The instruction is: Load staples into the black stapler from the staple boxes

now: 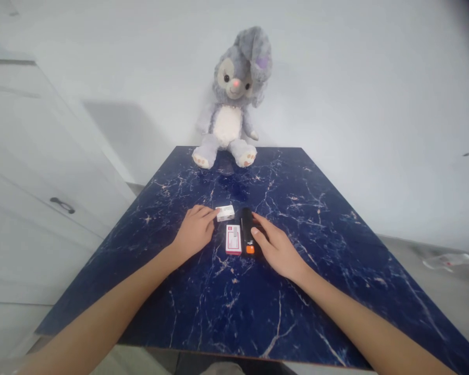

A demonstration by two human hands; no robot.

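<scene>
A small white box (225, 213) lies near the middle of the blue marbled table, and the forefinger of my left hand (196, 229) touches its left end. Just below it is a white box with red edges (233, 239), lying flat. Right beside that one stands or lies a black object with an orange button (247, 232). My right hand (275, 244) is at the black object's right side, with thumb and fingers against it. The fingers of my left hand are partly bent and hold nothing visible.
A grey plush rabbit (230, 99) sits at the far edge of the table (203, 307), against the white wall. White cabinets (35, 182) with a dark handle are at the left. Clear plastic (453, 261) lies on the floor at the right.
</scene>
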